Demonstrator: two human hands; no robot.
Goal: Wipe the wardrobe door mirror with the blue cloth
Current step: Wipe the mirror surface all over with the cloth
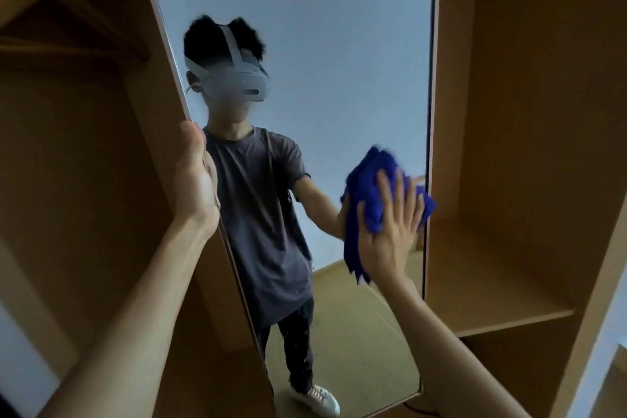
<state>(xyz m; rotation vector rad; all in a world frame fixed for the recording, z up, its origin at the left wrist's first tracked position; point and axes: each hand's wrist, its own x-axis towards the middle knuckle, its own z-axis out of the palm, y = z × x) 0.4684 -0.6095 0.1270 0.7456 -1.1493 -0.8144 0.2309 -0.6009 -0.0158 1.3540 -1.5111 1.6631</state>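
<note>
The tall wardrobe door mirror (339, 44) fills the middle of the head view and reflects a standing person. My right hand (393, 231) lies flat, fingers spread, pressing the crumpled blue cloth (369, 193) against the glass near the mirror's right edge at mid height. Part of the cloth hangs below my palm. My left hand (195, 176) grips the left edge of the door, thumb on the front side and fingers wrapped behind it.
The open wooden wardrobe (529, 112) stands to the right, with a shelf (492, 288) at waist height. At the upper left a wooden hanger (51, 0) hangs inside the wardrobe. Wooden floor shows in the reflection.
</note>
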